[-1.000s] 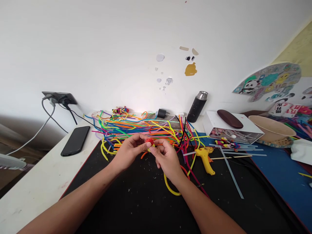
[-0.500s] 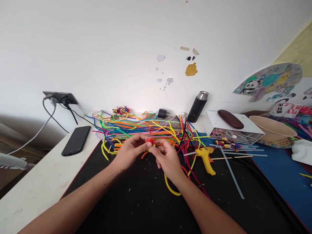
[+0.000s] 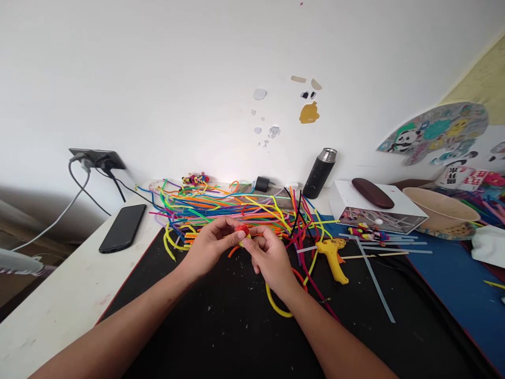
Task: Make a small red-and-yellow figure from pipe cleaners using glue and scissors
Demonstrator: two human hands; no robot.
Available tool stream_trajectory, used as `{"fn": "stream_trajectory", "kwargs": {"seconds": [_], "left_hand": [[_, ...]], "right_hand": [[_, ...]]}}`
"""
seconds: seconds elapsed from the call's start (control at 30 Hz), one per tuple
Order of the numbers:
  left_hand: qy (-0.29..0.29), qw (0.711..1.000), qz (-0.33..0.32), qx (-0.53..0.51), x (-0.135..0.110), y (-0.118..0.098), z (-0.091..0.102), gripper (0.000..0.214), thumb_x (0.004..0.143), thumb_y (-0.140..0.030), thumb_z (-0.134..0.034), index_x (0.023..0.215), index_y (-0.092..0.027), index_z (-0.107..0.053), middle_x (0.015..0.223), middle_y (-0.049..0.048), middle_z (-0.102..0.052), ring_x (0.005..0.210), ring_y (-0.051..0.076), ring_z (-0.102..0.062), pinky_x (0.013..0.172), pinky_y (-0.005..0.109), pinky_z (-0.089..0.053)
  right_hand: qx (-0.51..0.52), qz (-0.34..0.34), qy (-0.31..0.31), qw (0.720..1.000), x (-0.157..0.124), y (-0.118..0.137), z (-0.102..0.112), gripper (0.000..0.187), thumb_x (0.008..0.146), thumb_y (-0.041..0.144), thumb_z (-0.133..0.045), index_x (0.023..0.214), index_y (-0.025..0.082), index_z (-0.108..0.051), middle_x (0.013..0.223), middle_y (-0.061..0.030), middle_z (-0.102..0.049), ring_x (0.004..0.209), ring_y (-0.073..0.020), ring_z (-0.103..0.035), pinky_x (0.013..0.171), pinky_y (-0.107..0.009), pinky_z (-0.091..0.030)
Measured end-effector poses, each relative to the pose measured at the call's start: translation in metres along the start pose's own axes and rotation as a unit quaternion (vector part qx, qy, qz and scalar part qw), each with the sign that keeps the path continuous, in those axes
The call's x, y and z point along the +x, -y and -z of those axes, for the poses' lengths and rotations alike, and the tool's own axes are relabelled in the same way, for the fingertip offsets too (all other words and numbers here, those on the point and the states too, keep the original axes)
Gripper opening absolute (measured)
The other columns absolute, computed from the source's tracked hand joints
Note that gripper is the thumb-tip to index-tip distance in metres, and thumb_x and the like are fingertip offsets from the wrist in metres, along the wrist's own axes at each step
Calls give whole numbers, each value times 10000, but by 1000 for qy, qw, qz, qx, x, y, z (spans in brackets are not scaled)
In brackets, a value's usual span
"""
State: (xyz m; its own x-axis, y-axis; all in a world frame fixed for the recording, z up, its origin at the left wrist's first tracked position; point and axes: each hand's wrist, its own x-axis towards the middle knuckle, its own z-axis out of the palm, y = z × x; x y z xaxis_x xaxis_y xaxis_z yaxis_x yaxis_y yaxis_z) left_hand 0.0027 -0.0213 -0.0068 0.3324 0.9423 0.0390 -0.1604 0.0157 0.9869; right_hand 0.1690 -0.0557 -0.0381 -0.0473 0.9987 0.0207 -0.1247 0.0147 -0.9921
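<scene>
Almost nothing has moved in the last second; the two hands have stayed in the same spot, close together over the black mat (image 3: 221,326), just in front of the big pile of fuzzy sticks (image 3: 221,206); the little red piece (image 3: 242,230) is still up between the fingertips, right in the middle, above the mat and not lying on it; the left hand (image 3: 211,247) pinches it from the left with thumb and fingers bent tight around it; the right hand (image 3: 272,260) has its fingers curled in too, and its tips press on the lower side of the piece, where a bit of yellow shows; it is too small to tell how the red and the yellow are joined; only the view has shifted a tiny bit, so the change is in the head and not in the hands; I think this means the hands are busy with the same small piece, with slow, fine finger work, and no new stick has been picked up; the yellow loop (image 3: 276,305) lies on the mat under the right wrist as before; the yellow glue gun (image 3: 333,255) rests untouched to the right, near the clear glue sticks (image 3: 374,279); the phone (image 3: 122,227) lies well apart on the left.
</scene>
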Motion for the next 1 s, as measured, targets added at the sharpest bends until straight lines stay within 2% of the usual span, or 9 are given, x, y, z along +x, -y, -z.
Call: {"fn": "stream_trajectory", "kwargs": {"seconds": [1.0], "left_hand": [[2, 1000, -9, 14, 0, -1, 1, 370, 748, -426, -912, 891, -178, -678, 820, -4, -699, 774, 163, -652, 741, 290, -535]], "right_hand": [[2, 9, 5, 1000, -2, 2, -1, 369, 894, 541, -729, 1001, 217, -586, 508, 126, -465, 352, -74, -389, 380, -205, -294]]}}
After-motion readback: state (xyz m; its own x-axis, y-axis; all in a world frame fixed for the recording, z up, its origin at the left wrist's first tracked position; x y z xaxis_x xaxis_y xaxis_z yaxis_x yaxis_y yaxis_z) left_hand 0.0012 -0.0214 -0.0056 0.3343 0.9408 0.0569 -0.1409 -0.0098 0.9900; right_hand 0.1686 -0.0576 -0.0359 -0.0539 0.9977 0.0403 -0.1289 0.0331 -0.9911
